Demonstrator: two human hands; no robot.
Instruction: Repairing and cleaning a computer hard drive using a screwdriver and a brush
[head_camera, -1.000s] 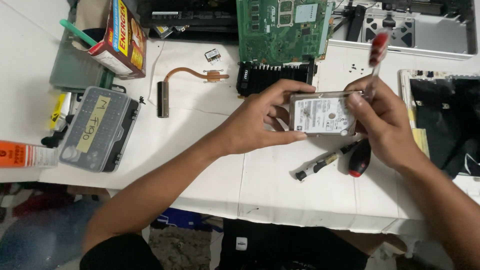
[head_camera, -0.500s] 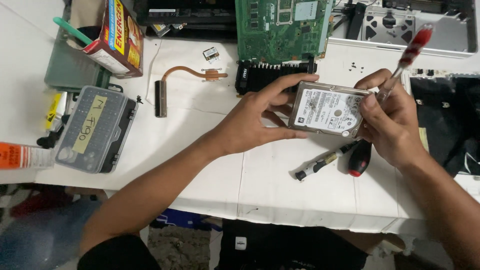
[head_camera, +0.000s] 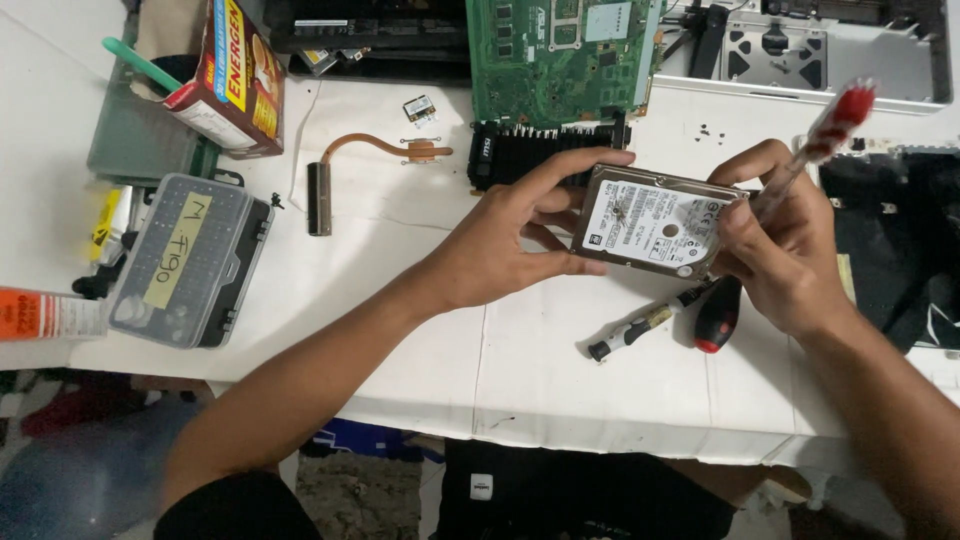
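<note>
Left hand (head_camera: 500, 255) pinches the drive (head_camera: 655, 222) steady off the table; right hand (head_camera: 785, 255) grips a screwdriver (head_camera: 815, 140), tip at its right edge.

Both hands hold a small hard drive (head_camera: 655, 222) above the white table (head_camera: 400, 300): the left hand (head_camera: 505, 245) grips its left edge, the right hand (head_camera: 785, 240) its right edge while also holding a red-handled screwdriver (head_camera: 825, 130). A second screwdriver (head_camera: 665, 318) lies just near of the drive; a grey bit case (head_camera: 185, 260) sits far left, a green circuit board (head_camera: 560, 55) beyond
</note>
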